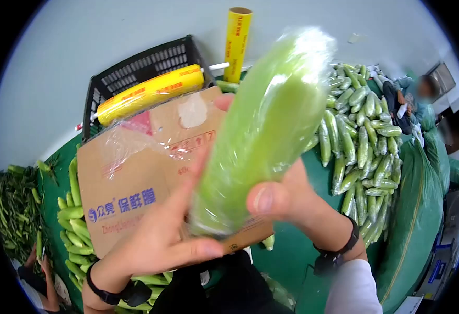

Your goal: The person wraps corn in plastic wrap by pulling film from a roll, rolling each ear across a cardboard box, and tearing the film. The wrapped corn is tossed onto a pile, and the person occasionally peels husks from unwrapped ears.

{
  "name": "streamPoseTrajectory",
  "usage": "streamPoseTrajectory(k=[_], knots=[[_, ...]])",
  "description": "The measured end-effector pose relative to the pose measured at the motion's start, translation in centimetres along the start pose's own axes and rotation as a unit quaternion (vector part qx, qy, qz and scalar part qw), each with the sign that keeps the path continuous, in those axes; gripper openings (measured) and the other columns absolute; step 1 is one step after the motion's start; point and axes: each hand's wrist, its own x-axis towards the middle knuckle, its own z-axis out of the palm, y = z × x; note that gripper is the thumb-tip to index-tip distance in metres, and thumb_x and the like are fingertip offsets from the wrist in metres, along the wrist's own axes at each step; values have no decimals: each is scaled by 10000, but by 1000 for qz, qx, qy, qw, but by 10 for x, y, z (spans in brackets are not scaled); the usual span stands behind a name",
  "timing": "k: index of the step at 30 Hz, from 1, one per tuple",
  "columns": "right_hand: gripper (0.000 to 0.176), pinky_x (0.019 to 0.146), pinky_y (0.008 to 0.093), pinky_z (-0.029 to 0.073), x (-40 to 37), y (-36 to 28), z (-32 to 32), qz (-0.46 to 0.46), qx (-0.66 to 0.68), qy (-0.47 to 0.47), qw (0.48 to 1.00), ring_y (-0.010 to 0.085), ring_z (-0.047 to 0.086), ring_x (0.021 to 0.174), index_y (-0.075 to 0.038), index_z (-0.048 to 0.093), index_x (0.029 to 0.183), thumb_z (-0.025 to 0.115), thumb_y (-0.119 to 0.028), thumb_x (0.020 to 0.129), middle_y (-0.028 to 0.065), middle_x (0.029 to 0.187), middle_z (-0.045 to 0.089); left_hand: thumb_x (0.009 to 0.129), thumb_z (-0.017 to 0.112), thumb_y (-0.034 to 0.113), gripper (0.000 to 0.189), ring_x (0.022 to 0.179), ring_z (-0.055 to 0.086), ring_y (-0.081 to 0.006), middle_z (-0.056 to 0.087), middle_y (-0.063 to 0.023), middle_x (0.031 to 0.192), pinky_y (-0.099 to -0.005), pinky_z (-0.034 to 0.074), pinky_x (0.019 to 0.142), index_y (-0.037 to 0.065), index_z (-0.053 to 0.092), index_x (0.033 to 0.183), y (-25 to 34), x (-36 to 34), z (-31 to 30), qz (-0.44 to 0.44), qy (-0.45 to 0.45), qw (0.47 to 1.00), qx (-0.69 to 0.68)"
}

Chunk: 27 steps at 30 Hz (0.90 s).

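Note:
A thick, pale-green vegetable (pixel 261 125) wrapped in shiny cling film is held up close to the camera, tilted with its top end to the right. My left hand (pixel 159 225) grips its lower left side, thumb by the bottom end and fingers partly hidden behind it. On the lower right side my right hand (pixel 287 196) closes round it, thumb pressed on the film. Behind the vegetable is a cardboard box (pixel 119 172) with scraps of film on its top. A yellow roll of cling film (pixel 151 93) lies along the box's far edge on a white rod.
A black crate (pixel 135 68) and an upright yellow tube (pixel 237 44) stand by the wall. Wrapped vegetables (pixel 363 141) are heaped at right beside a large green sack (pixel 412 220). Unwrapped ones (pixel 75 230) lie at left, near a leafy pile (pixel 15 209). Other people sit at both sides.

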Motion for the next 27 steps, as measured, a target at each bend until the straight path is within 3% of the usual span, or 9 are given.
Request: streamPoseTrajectory(k=[3,4,5,7,9,11,17,20,27], knots=[[616,719,400,561,-40,-11,-56,170,127,80,974,278,637,877,-53,304,1350,607,-244,849,201,1148,526,815,703,194,788,1088,547,-221,499,-159,1281,-363,434,952,24,268,1450,-9,-11,-7,-4,-71,992,105],[616,685,403,565,-55,-13,-78,213,191,144,947,278,642,836,-47,307,1344,612,-241,845,198,1148,524,840,678,228,753,1054,555,-212,507,-144,1252,-353,441,925,25,278,1445,-28,-29,-8,-33,-14,998,58],[614,669,382,560,-76,-3,-98,237,136,217,937,266,642,812,-40,320,1331,613,-274,844,191,1131,537,864,654,262,721,1020,564,-202,516,-129,1223,-344,449,899,26,289,1439,-51,-50,-10,-63,42,997,14],[629,662,318,542,-124,25,-132,304,-58,346,885,233,636,786,-25,362,1293,611,-391,845,177,1088,571,852,613,82,612,962,574,-183,551,-121,1161,-322,484,853,18,360,1406,-75,-78,-14,-119,148,982,1],[684,849,418,507,-210,92,-156,349,-289,312,835,326,601,990,-22,298,1355,666,-204,808,200,1174,539,888,572,91,518,901,570,-154,549,-112,1135,-293,486,817,13,405,1373,-95,-103,-16,-165,222,961,-2],[777,972,426,424,-296,155,-147,387,-397,220,802,348,530,1146,17,275,1394,699,-197,780,230,1279,493,907,554,118,485,867,563,-151,548,-108,1108,-288,486,790,11,416,1360,-104,-122,-14,-195,253,948,-15],[683,990,489,405,-321,236,-96,479,-393,154,770,480,423,1216,-222,338,1423,662,-314,829,274,1431,303,938,522,174,446,776,558,-133,551,-81,1009,-268,481,723,5,431,1340,-85,-134,-2,-193,255,947,14],[733,925,633,388,-318,220,-43,542,-482,20,688,516,294,1306,-245,378,1410,645,-517,783,264,1518,98,939,521,233,458,757,564,-130,543,-78,1039,-281,489,707,26,444,1340,-83,-143,-8,-204,294,933,43],[845,899,610,414,-330,224,-21,556,-514,69,649,526,307,1269,-264,445,1344,813,-414,599,269,1496,82,937,538,290,484,810,564,-123,535,-76,1062,-267,477,720,38,447,1340,-93,-141,2,-202,299,932,31]])
